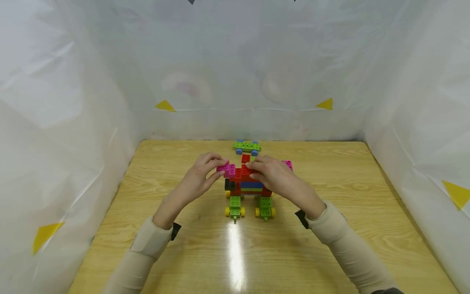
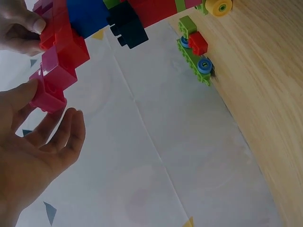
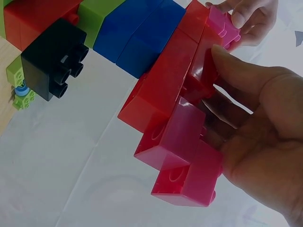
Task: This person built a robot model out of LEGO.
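A build of toy bricks [image 1: 251, 185] in red, blue, green and black stands mid-table on green wheeled bases [image 1: 235, 202] with yellow wheels. Pink bricks stick out from both upper ends. My left hand [image 1: 201, 175] pinches the outer pink brick [image 2: 49, 97] at the left end between thumb and fingers. On top, my right hand [image 1: 273, 173] grips a red brick [image 3: 202, 66], thumb on one side and fingers on the other. Below the right hand, in the right wrist view, are the pink bricks [image 3: 177, 135] of the other end. A black brick [image 3: 52, 59] juts from the build's side.
Behind the build, a green wheeled base [image 1: 247, 146] with blue wheels stands near the table's far edge. A small red brick [image 2: 198, 43] and a green brick [image 2: 187, 26] are close to it. White sheeting [image 1: 235, 73] with yellow triangles surrounds the wooden table [image 1: 165, 253].
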Demonstrator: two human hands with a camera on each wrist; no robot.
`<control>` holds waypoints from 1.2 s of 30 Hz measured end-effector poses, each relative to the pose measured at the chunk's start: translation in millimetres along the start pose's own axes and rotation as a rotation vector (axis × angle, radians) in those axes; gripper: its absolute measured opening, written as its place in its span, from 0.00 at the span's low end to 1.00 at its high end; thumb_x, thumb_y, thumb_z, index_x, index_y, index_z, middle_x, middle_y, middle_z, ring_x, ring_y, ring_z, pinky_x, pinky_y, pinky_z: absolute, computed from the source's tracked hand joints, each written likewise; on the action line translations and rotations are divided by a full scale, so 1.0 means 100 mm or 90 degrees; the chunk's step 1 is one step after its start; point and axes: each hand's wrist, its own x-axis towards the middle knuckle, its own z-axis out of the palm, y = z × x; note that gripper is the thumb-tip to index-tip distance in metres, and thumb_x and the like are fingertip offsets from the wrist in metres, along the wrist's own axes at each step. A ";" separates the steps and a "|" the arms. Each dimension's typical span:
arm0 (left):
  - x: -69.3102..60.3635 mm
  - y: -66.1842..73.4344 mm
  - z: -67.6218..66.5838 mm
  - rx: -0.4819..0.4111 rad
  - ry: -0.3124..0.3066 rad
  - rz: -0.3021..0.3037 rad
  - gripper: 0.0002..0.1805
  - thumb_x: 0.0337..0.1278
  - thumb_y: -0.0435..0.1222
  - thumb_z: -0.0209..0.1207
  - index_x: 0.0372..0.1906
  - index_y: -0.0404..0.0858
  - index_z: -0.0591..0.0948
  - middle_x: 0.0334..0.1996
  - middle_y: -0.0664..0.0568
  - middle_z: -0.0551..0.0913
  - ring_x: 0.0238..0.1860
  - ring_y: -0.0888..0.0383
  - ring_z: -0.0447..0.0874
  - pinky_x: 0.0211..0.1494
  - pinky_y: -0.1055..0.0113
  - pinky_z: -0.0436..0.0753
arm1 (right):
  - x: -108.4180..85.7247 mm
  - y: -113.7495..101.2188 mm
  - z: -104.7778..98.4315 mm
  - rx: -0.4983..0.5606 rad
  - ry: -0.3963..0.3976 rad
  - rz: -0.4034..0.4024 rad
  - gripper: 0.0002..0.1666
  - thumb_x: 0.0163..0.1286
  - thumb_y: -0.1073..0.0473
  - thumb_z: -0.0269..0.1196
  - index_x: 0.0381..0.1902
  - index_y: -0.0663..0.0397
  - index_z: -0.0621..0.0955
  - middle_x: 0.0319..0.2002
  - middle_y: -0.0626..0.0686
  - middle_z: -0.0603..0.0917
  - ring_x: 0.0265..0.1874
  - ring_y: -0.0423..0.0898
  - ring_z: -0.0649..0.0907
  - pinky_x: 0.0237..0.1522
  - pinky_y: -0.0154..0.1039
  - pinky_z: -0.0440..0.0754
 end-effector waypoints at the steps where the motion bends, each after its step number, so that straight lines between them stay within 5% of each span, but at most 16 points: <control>1: 0.00 0.00 0.00 0.002 -0.002 -0.003 0.15 0.60 0.30 0.61 0.53 0.37 0.80 0.49 0.46 0.75 0.51 0.49 0.71 0.53 0.56 0.75 | 0.00 0.00 0.00 -0.001 0.000 0.000 0.13 0.65 0.62 0.65 0.47 0.60 0.84 0.35 0.51 0.81 0.28 0.44 0.77 0.30 0.35 0.78; 25: -0.04 -0.01 -0.01 0.005 0.009 -0.008 0.17 0.59 0.29 0.62 0.54 0.36 0.80 0.48 0.45 0.75 0.51 0.48 0.71 0.53 0.54 0.75 | 0.03 -0.02 0.03 -0.006 -0.002 -0.001 0.13 0.65 0.61 0.66 0.47 0.59 0.84 0.37 0.52 0.82 0.30 0.44 0.78 0.32 0.36 0.79; 36: -0.04 -0.07 0.03 -0.082 -0.003 -0.050 0.17 0.60 0.32 0.62 0.54 0.37 0.78 0.52 0.47 0.75 0.51 0.51 0.71 0.44 0.53 0.80 | 0.03 -0.02 0.05 0.002 -0.010 0.008 0.13 0.66 0.61 0.65 0.47 0.59 0.84 0.37 0.52 0.82 0.30 0.44 0.78 0.33 0.36 0.79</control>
